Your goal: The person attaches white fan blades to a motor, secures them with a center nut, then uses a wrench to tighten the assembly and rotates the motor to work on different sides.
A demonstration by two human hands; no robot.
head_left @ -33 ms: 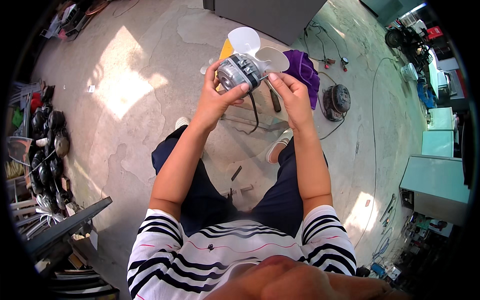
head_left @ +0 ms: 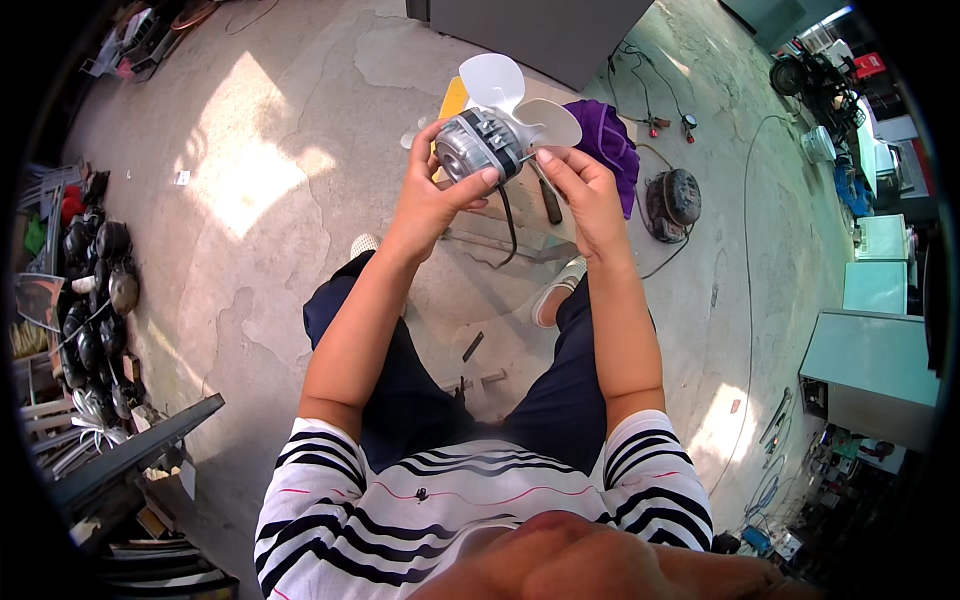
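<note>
My left hand (head_left: 440, 195) is wrapped round a small silver fan motor (head_left: 470, 150), thumb on its near side. White fan blades (head_left: 492, 82) stand out from the motor's far side, and a black cable (head_left: 511, 225) hangs below it. Close by on the right, my right hand (head_left: 588, 190) is closed in a pinch on a thin metal pin (head_left: 529, 156) at the motor's edge. Whether the pin is a screw is too small to tell. Parts of the blades' hub are hidden behind the motor.
Beyond my hands lie a purple cloth (head_left: 608, 145) and a dark-handled tool (head_left: 551, 203). A round black compressor (head_left: 674, 200) sits on the floor to the right, near gauges with hoses (head_left: 688, 122). Piled black compressors (head_left: 90, 320) line the left; a grey cabinet (head_left: 545, 35) stands ahead.
The white fan blades have shifted very slightly to the right. Both hands stay in nearly the same place on the motor and the pin.
</note>
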